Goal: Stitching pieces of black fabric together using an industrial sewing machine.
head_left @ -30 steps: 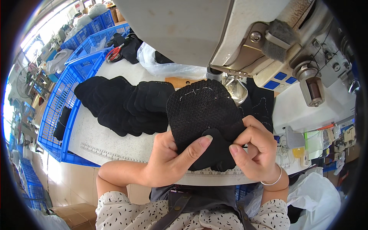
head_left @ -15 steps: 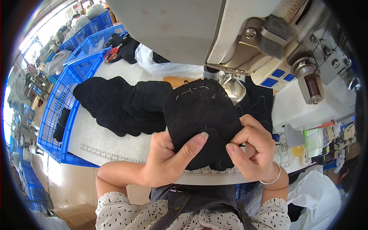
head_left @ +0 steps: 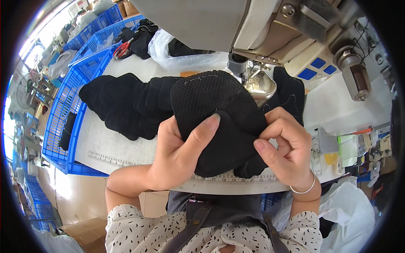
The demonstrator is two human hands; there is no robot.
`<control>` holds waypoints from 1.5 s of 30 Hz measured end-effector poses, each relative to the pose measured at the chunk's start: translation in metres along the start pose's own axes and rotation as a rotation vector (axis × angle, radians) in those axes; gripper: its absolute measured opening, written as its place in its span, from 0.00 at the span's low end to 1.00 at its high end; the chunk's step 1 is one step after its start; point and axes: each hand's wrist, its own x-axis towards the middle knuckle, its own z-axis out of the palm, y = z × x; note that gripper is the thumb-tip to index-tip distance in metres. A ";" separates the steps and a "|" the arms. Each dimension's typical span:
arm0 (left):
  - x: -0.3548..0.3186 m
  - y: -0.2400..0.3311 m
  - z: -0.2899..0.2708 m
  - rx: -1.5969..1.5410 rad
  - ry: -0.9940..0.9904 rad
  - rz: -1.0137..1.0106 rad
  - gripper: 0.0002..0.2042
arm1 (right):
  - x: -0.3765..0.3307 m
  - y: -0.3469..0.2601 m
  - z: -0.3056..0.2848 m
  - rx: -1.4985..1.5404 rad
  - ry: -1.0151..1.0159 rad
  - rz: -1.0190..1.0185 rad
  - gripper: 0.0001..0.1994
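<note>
Between my two hands is a black fabric piece [head_left: 211,90] with rounded corners, a mesh-like face and pale stitching near its far edge. My left hand [head_left: 179,154] grips its left side, thumb pressed on top. At the right edge my right hand [head_left: 289,147] pinches the cloth between thumb and bent fingers. The near part of the piece shows smooth black cloth. Just beyond it stands the sewing machine's needle area [head_left: 257,80], partly hidden by the fabric. A fanned stack of black fabric pieces [head_left: 126,103] lies to the left on the table.
A blue plastic basket [head_left: 74,130] stands along the table's left edge. Red-handled scissors [head_left: 123,49] and a clear plastic bag [head_left: 162,57] lie toward the back. The machine head [head_left: 198,25] overhangs the far side. A ruler strip [head_left: 114,159] runs along the near table edge.
The fabric piece has tilted and shifted slightly left and away, showing more smooth cloth on its near side. My right hand has moved slightly right and away, still pinching the edge.
</note>
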 end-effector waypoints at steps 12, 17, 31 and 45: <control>0.000 0.001 0.000 0.016 0.007 -0.018 0.08 | 0.001 -0.001 -0.001 -0.024 -0.021 -0.017 0.06; 0.001 0.002 0.003 0.025 0.024 -0.033 0.07 | -0.002 -0.001 0.001 0.021 0.011 0.007 0.06; 0.019 0.001 -0.011 0.061 -0.064 -0.124 0.08 | 0.017 -0.006 -0.007 0.426 -0.225 0.644 0.09; 0.093 0.020 0.006 0.265 -0.029 -0.360 0.13 | 0.020 0.015 -0.012 0.467 0.068 0.553 0.10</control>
